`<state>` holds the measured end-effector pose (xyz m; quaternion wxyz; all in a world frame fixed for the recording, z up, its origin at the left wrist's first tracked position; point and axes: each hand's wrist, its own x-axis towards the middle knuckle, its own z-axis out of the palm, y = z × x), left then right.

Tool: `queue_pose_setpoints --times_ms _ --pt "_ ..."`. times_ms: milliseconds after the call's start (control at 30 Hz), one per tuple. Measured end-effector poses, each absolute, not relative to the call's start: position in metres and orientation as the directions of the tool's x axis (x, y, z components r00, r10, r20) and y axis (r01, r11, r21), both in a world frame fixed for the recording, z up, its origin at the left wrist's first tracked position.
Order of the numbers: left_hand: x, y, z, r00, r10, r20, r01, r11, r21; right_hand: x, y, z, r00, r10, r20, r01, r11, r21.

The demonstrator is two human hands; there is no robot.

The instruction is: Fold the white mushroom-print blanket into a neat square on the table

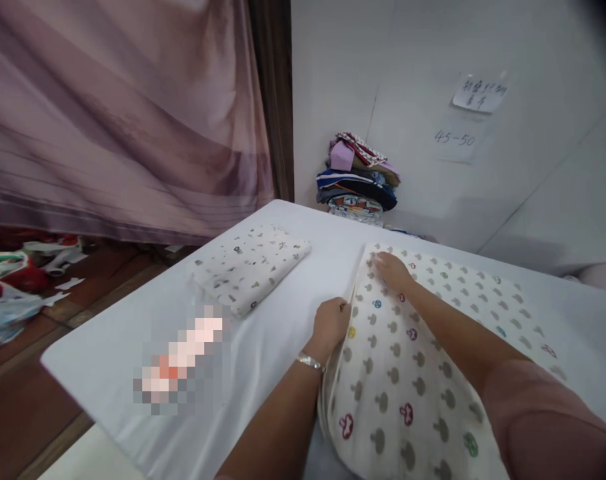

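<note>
A white cloth with grey and coloured mushroom prints is spread over the right side of the table, folded in layers toward me and hanging in a soft curve at the near end. My left hand, with a shiny bracelet at its wrist, pinches the cloth's left edge. Farther off, my right hand has its fingers closed on the cloth near its far left corner; the fingertips are partly hidden. To the left lies a folded white cloth with small dark prints, apart from both hands.
Both cloths lie on a white-covered table. A pixelated patch hides something at front left. Behind the table rises a stack of folded clothes against the wall. A pink curtain hangs at left, above bags on the floor.
</note>
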<state>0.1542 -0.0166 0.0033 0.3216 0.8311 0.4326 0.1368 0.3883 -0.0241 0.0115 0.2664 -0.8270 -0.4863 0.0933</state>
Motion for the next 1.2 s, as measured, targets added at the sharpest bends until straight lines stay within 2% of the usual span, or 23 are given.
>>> queue_pose_setpoints --times_ms 100,200,400,567,1000,1200 --pt "0.153 -0.012 0.004 0.601 0.796 -0.074 0.596 -0.384 0.705 0.340 -0.046 0.012 0.515 0.857 -0.017 0.612 -0.382 -0.692" --pt "0.154 -0.014 0.004 0.584 0.809 -0.062 0.605 -0.383 0.698 0.291 -0.073 0.009 0.507 0.838 -0.200 0.347 -0.411 -0.843" --pt "0.153 -0.016 0.004 0.579 0.816 0.001 0.566 -0.402 0.720 0.241 -0.090 0.017 0.545 0.763 -0.348 0.101 -0.472 -0.876" --pt "0.150 -0.014 0.008 0.593 0.805 -0.016 0.539 -0.382 0.751 0.231 -0.086 0.018 0.537 0.748 -0.391 -0.101 -0.403 -0.910" --pt "0.151 -0.011 0.005 0.574 0.818 -0.028 0.521 -0.340 0.783 0.220 -0.081 0.021 0.611 0.682 -0.403 -0.176 -0.379 -0.908" --pt "0.151 -0.014 0.006 0.567 0.823 -0.011 0.535 -0.359 0.765 0.226 -0.084 0.015 0.646 0.679 -0.348 -0.104 -0.374 -0.922"
